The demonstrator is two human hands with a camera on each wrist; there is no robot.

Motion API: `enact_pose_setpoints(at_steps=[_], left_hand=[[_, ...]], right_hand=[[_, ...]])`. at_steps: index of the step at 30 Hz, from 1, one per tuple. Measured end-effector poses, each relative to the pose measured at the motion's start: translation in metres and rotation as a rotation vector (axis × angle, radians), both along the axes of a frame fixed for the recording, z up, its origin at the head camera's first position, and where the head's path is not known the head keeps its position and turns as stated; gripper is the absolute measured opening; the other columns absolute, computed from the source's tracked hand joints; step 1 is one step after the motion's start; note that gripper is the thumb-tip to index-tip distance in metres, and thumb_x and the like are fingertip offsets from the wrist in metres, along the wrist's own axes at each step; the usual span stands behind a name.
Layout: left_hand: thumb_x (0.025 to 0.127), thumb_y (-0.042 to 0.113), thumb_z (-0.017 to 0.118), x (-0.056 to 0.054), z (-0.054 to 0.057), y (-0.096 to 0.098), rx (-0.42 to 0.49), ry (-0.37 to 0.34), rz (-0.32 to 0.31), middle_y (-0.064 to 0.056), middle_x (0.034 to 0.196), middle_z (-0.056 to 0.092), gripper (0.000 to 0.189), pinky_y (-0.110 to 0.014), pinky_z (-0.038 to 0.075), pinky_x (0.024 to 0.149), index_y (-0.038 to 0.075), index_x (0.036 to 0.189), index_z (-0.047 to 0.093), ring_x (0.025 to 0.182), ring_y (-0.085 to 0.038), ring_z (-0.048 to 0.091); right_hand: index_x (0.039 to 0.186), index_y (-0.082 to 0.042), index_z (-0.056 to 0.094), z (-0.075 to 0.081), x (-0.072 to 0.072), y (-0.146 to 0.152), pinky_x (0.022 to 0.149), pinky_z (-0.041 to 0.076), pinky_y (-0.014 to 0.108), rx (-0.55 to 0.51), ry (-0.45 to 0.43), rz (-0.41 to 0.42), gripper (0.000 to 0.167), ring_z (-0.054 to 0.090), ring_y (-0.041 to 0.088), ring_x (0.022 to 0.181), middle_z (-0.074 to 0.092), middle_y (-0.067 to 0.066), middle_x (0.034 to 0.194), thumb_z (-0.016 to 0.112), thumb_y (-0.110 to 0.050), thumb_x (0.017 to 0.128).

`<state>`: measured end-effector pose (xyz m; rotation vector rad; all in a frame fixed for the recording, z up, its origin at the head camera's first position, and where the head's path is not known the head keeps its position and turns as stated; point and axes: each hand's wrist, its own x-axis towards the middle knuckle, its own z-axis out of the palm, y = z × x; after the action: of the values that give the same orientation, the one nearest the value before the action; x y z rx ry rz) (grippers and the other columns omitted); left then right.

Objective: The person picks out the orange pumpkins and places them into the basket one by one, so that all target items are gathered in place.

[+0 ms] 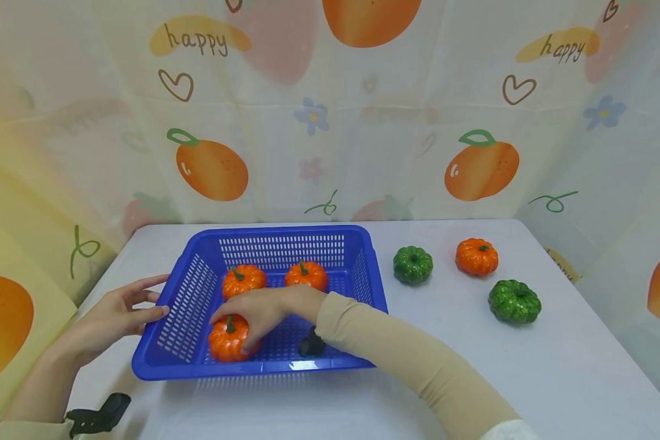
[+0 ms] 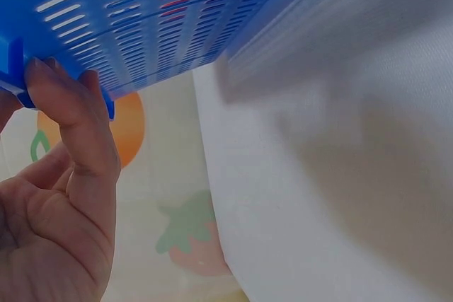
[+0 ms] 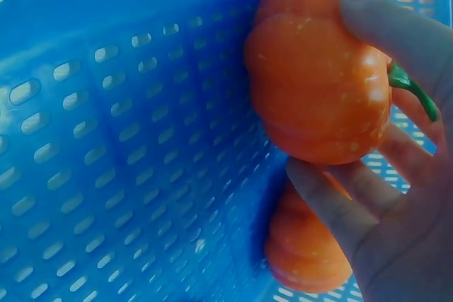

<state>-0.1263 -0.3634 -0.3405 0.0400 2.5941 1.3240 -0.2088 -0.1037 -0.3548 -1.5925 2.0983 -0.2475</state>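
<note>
A blue plastic basket (image 1: pixel 220 370) with slotted walls has three orange toy pumpkins in it. At its left side my left hand (image 1: pixel 118 310) pinches the rim, thumb and fingertips on the edge; the left wrist view shows the fingers (image 2: pixel 74 104) bent against the blue plastic. My right hand (image 1: pixel 261 308) reaches into the basket and grips the nearest pumpkin (image 1: pixel 227 343), thumb on one side and fingers on the other. Its green stem (image 3: pixel 414 91) points toward the palm. Behind it lie another pumpkin (image 1: pixel 244 280) at left and a third pumpkin (image 1: pixel 306 275) near the middle.
Right of the basket, on the white table (image 1: pixel 440 360), sit a green pumpkin (image 1: pixel 412 265), an orange pumpkin (image 1: pixel 476 256) and a second green pumpkin (image 1: pixel 514 302). A fruit-printed curtain (image 1: pixel 341 159) hangs behind and around the table.
</note>
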Motion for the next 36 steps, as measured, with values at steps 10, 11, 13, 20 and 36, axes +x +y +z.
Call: enact_pose_setpoints(at_steps=[10,11,13,20,36], left_hand=[[0.088,0.029,0.061,-0.0006,0.0007,-0.0002,-0.014,-0.006,0.001,-0.025,0.115,0.049,0.073,-0.030,0.055,0.070,0.005,0.145,0.021,0.082,-0.019,0.063],[0.088,0.029,0.061,-0.0005,0.0005,-0.0001,-0.015,-0.007,0.001,-0.025,0.115,0.048,0.073,-0.030,0.055,0.070,0.005,0.145,0.022,0.082,-0.019,0.063],[0.088,0.029,0.061,-0.0006,-0.0001,0.0000,-0.016,-0.008,0.003,-0.024,0.115,0.048,0.073,-0.030,0.055,0.070,0.005,0.145,0.022,0.083,-0.018,0.063],[0.089,0.028,0.061,-0.0008,-0.0008,0.0003,-0.009,-0.006,-0.001,-0.024,0.114,0.049,0.073,-0.030,0.055,0.070,0.006,0.146,0.022,0.082,-0.018,0.063],[0.090,0.024,0.059,-0.0010,-0.0027,0.0009,-0.010,0.000,-0.001,-0.023,0.115,0.050,0.071,-0.029,0.055,0.069,0.005,0.146,0.020,0.081,-0.016,0.063]], right_hand=[[0.140,-0.024,0.035,-0.0003,-0.0007,-0.0032,0.105,0.026,0.016,0.004,-0.022,-0.011,0.069,0.034,0.002,0.126,0.039,-0.009,0.139,0.070,-0.033,0.081],[0.140,-0.024,0.035,-0.0004,-0.0008,-0.0035,0.105,0.026,0.016,0.005,-0.023,-0.014,0.069,0.035,0.002,0.125,0.039,-0.009,0.139,0.070,-0.033,0.081],[0.140,-0.024,0.034,-0.0009,-0.0012,-0.0043,0.105,0.026,0.016,0.006,-0.025,-0.020,0.069,0.035,0.001,0.125,0.039,-0.009,0.139,0.069,-0.034,0.081],[0.139,-0.024,0.033,-0.0030,-0.0018,-0.0061,0.106,0.025,0.016,0.009,-0.025,-0.031,0.069,0.035,0.001,0.124,0.039,-0.010,0.138,0.068,-0.035,0.082],[0.141,-0.023,0.031,-0.0005,-0.0015,-0.0036,0.106,0.023,0.016,-0.013,-0.043,-0.026,0.068,0.033,0.001,0.126,0.037,-0.009,0.140,0.065,-0.035,0.084]])
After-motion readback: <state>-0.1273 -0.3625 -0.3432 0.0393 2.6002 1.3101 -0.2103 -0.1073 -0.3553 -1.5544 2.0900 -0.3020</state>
